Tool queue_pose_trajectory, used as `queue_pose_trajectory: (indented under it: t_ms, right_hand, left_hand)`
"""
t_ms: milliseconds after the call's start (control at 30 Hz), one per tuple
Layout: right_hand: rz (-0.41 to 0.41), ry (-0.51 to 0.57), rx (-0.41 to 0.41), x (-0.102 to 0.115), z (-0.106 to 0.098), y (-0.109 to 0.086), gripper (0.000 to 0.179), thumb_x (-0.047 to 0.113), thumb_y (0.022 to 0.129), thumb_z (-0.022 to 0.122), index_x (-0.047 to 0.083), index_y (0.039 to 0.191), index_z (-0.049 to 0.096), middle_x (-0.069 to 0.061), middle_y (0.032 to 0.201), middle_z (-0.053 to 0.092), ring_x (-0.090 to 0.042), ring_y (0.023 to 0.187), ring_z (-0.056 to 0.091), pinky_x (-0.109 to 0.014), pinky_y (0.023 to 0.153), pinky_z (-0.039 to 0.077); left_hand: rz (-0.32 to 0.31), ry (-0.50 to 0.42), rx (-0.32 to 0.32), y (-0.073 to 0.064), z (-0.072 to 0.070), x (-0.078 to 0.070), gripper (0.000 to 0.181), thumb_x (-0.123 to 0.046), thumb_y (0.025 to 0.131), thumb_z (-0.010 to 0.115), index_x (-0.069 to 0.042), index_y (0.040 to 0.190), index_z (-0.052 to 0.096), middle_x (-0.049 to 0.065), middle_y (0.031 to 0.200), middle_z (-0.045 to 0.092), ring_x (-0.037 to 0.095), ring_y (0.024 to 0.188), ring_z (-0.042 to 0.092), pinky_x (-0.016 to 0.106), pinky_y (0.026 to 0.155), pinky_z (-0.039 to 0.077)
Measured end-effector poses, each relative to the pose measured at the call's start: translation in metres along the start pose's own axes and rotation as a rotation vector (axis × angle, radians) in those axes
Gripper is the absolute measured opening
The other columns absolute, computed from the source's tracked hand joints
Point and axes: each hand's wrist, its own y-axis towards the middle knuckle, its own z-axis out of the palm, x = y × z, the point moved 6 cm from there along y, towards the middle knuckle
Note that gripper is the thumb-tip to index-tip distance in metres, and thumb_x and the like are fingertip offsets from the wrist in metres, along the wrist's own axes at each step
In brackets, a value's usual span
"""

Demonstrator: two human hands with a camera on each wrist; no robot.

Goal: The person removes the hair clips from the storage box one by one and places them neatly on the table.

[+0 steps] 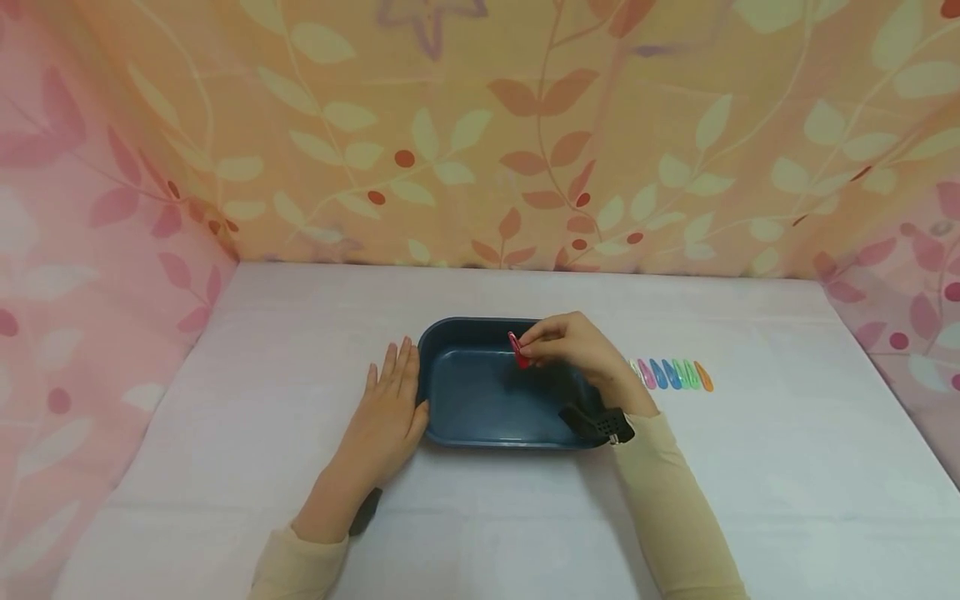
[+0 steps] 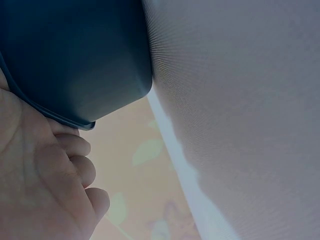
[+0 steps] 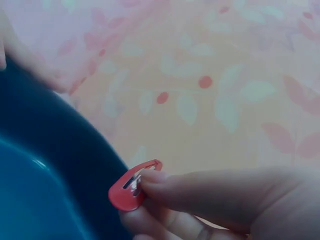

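Note:
A red snap hair clip (image 3: 122,195) is pinched between the thumb and fingers of my right hand (image 1: 573,346). That hand holds the clip (image 1: 517,350) over the dark blue tray (image 1: 480,408), above its far right part. My left hand (image 1: 386,417) lies with straight fingers along the tray's left rim, touching it. The left wrist view shows the palm side of the left hand (image 2: 45,170) against the tray's outer wall (image 2: 100,65). The tray's right end is partly hidden by my right hand and wrist.
Right of the tray, several hair clips (image 1: 675,375) in pink, blue, green and orange lie in a row on the white cloth (image 1: 787,467). My right forearm passes close to the row's left end. A leaf-patterned curtain (image 1: 465,167) stands behind the table.

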Motion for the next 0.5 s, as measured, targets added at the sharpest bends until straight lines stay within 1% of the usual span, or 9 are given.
queue_pose_trajectory:
  t_ms: [167, 367, 500]
  right_hand:
    - [-0.018, 0.049, -0.045, -0.001, -0.009, -0.007, 0.019, 0.001, 0.083, 0.068, -0.013, 0.095, 0.067, -0.007, 0.075, 0.070, -0.022, 0.066, 0.065, -0.030, 0.065, 0.055]
    - [-0.026, 0.046, -0.074, -0.006, -0.016, -0.014, 0.021, 0.000, 0.083, 0.066, -0.016, 0.097, 0.065, -0.007, 0.077, 0.070, -0.024, 0.068, 0.065, -0.028, 0.066, 0.054]
    - [-0.014, 0.042, -0.094, -0.009, -0.020, -0.018, 0.022, 0.001, 0.083, 0.067, -0.016, 0.097, 0.065, -0.005, 0.077, 0.070, -0.022, 0.068, 0.065, -0.028, 0.066, 0.054]
  left_hand:
    - [0.001, 0.004, -0.003, 0.000, -0.001, -0.001, 0.069, -0.020, 0.094, 0.050, 0.011, 0.146, 0.016, 0.022, 0.154, 0.008, 0.036, 0.142, 0.007, 0.055, 0.110, 0.011]
    - [-0.006, -0.006, 0.007, 0.000, -0.002, -0.001, 0.069, -0.019, 0.094, 0.050, 0.010, 0.146, 0.015, 0.021, 0.154, 0.008, 0.035, 0.142, 0.006, 0.055, 0.111, 0.010]
    - [-0.005, -0.006, 0.005, 0.000, -0.001, -0.001, 0.069, -0.019, 0.094, 0.049, 0.010, 0.146, 0.015, 0.021, 0.154, 0.008, 0.035, 0.142, 0.006, 0.055, 0.111, 0.010]
